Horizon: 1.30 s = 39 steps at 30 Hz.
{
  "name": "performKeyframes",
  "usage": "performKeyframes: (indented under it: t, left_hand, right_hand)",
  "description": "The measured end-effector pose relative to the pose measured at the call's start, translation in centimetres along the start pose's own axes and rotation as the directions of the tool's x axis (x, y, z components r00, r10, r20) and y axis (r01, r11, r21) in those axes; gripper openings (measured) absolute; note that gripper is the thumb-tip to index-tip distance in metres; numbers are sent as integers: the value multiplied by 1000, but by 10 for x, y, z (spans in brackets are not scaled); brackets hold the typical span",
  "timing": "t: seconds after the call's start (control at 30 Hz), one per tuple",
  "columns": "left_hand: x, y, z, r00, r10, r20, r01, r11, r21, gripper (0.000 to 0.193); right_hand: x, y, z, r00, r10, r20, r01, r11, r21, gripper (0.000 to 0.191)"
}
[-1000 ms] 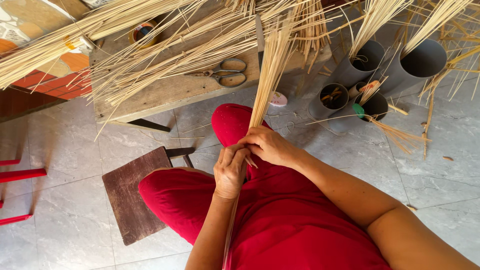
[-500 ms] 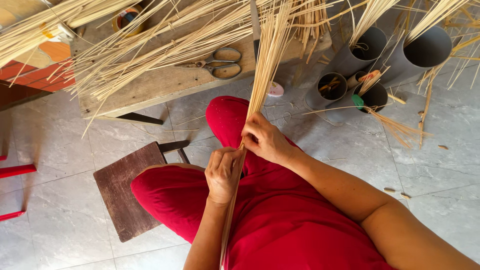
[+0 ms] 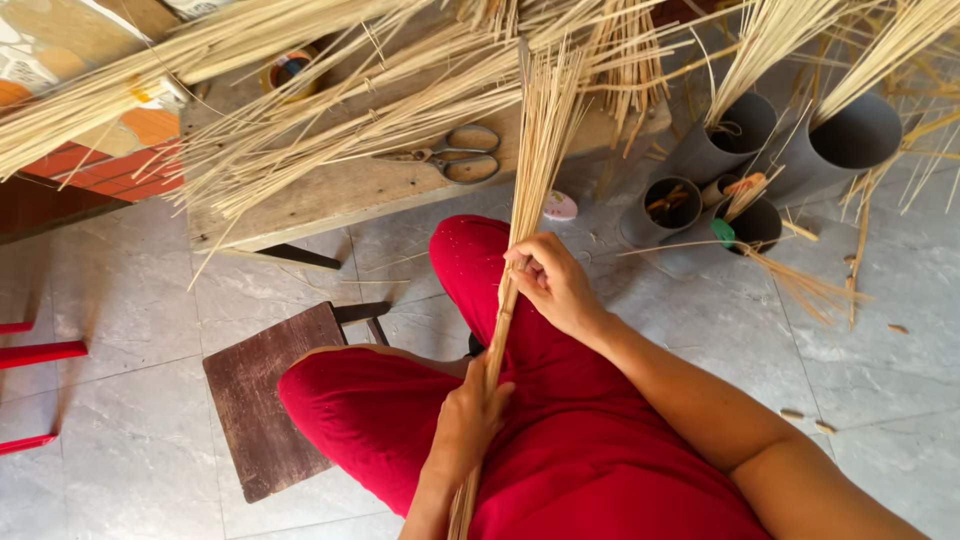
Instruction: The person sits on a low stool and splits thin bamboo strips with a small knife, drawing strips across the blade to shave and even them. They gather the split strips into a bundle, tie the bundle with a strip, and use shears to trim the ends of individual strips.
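Fingers: left hand point(image 3: 468, 425) and right hand point(image 3: 552, 282) both grip straw bundle point(image 3: 520, 230) | step: evening stalks | next: steady hold.

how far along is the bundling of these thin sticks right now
Done: one bundle of sticks is gathered upright over the lap. In hand: the right hand grips it midway, the left hand holds it lower down. Left: no tie shows on it, loose sticks cover the wooden bench, and the scissors lie untouched.
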<state>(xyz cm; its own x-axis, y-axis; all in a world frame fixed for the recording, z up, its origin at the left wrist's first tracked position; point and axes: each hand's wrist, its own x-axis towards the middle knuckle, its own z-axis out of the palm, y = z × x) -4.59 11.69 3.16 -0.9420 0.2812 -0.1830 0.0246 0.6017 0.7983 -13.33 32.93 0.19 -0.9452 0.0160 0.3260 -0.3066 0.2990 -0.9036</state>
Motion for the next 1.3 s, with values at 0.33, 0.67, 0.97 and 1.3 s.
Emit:
performKeyframes:
  t: [0.33, 0.67, 0.97, 1.3]
  left_hand:
    - [-6, 29, -95, 980, -47, -192, -77, 805, -588, 32]
    - [10, 141, -136, 805, 343, -485, -591, 380, -712, 39]
    - [49, 108, -57, 947, 288, -146, -269, 454, -849, 39]
    - [108, 124, -6, 936, 275, -217, -339, 551, -762, 33]
  right_hand:
    - [-44, -85, 27, 785, 160, 599, -507, 722, 471, 47]
    - [-37, -134, 55, 744, 25, 668, -467, 734, 493, 21]
    - [-39, -83, 17, 824, 183, 537, -376, 885, 275, 20]
    - [-20, -52, -82, 838, -170, 519, 105, 983, 152, 53]
